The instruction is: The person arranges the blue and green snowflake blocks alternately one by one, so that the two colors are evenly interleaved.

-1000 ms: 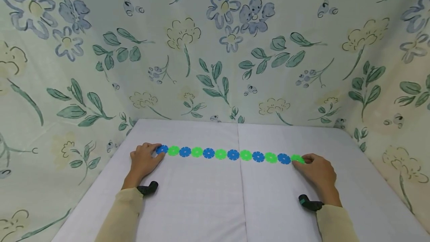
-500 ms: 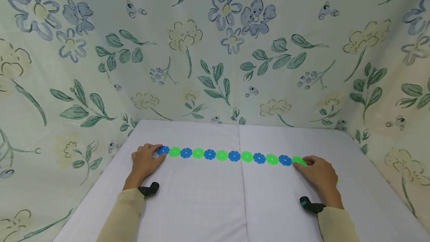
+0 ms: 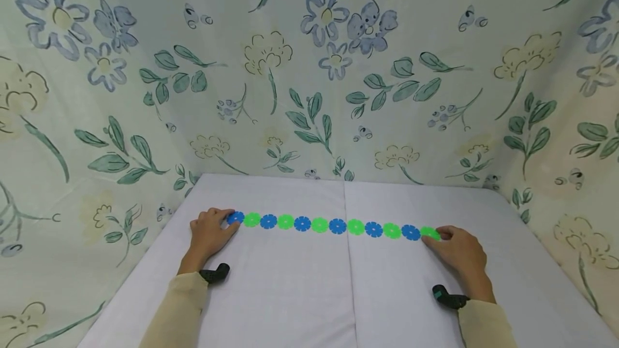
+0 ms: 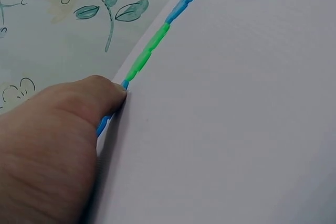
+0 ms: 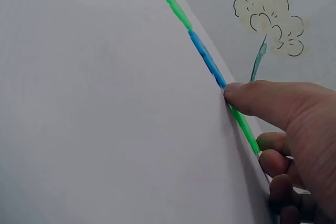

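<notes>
A long straight row of notched plastic snowflake discs (image 3: 319,225), alternating blue and green and joined edge to edge, lies across the white cloth. At its left end my left hand (image 3: 209,235) pinches the blue end disc (image 3: 236,217), thumb on the near edge and fingers at the far one. The green end disc (image 3: 430,233) is pinched at the other end by my right hand (image 3: 459,251). From the right wrist, the thumb (image 5: 244,95) shows against the joint between that green disc and a blue disc (image 5: 206,56). In the left wrist view the thumb hides part of its disc.
White cloth (image 3: 271,289) covers the table, with a crease (image 3: 350,273) running front to back right of the middle. A floral curtain (image 3: 309,69) stands behind and at both sides. Each wrist carries a small black camera, one at the left (image 3: 216,274).
Everything sits slightly lower in the head view, as the camera has shifted a little. Both hands keep their hold on the row's ends.
</notes>
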`<state>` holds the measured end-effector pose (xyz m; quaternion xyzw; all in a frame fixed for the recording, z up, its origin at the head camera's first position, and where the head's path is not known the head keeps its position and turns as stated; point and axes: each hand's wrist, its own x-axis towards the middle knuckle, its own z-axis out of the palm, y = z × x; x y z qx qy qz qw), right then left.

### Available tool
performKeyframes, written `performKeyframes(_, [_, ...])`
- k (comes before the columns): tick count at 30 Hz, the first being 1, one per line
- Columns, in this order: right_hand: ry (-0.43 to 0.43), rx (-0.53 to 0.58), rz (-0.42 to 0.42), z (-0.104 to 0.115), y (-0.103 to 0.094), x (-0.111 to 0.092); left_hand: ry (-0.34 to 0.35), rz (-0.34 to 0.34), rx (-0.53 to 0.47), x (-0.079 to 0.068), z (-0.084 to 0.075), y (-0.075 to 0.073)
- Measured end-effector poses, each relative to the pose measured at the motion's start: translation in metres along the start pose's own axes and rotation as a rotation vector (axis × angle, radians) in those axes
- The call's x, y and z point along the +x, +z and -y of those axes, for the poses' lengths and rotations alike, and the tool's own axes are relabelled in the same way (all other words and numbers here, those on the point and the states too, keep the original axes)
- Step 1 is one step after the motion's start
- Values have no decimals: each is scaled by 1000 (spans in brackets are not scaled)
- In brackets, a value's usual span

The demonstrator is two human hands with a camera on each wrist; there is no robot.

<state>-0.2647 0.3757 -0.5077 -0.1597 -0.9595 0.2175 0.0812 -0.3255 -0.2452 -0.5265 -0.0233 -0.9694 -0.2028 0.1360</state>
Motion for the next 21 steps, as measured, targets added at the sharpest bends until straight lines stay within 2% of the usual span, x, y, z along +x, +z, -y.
performKeyframes(6, [6,28,-35,3,1,0,7,-8,-2,0,1,0])
performKeyframes(9, [39,43,-50,5,2,2,3,-8,-1,1,2,0])
performKeyframes(13, [84,119,-91,10,-4,3,8,-4,-4,2,2,-1])
performKeyframes(16, [32,175,-196,14,-13,2,9,1,-7,1,2,-2])
performKeyframes(21, [-160,217,-387,16,-29,4,5,-17,-35,5,1,-5])
